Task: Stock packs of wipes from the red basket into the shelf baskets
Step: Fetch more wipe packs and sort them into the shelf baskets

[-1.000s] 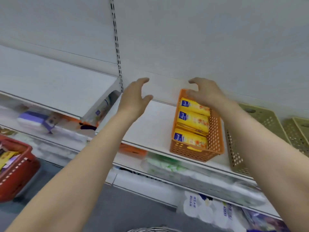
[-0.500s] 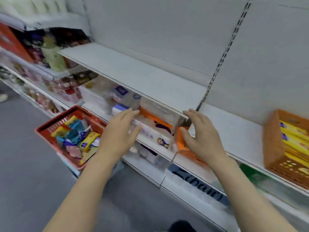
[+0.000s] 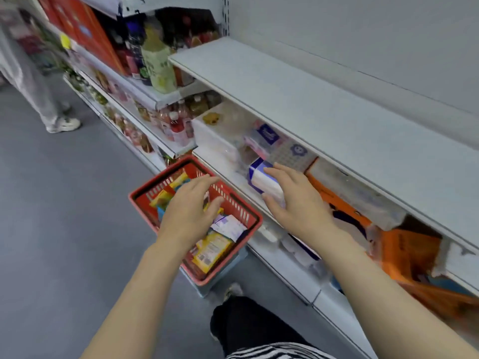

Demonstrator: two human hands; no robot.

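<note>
The red basket (image 3: 241, 207) sits low at the centre on a grey crate, beside the shelving. It holds several packs of wipes: yellow packs (image 3: 211, 251), a white-and-lilac pack (image 3: 229, 226) and blue ones partly hidden. My left hand (image 3: 189, 211) hovers over the basket with fingers spread and relaxed, holding nothing. My right hand (image 3: 293, 200) is to the right of the basket, in front of a lower shelf, fingers straight and empty, just over a blue-and-white tissue pack (image 3: 261, 178). No shelf baskets are in view.
A bare white shelf (image 3: 324, 110) runs across the upper right. Below it lie tissue packs and orange packages (image 3: 409, 252). Bottles and drinks (image 3: 158, 63) fill shelves at the upper left. A person's legs and shoe (image 3: 63, 123) stand at the far left on the grey floor.
The view has swung left and down, away from the orange shelf basket. Both hands have dropped from the shelf; my left hand is now over the red basket.
</note>
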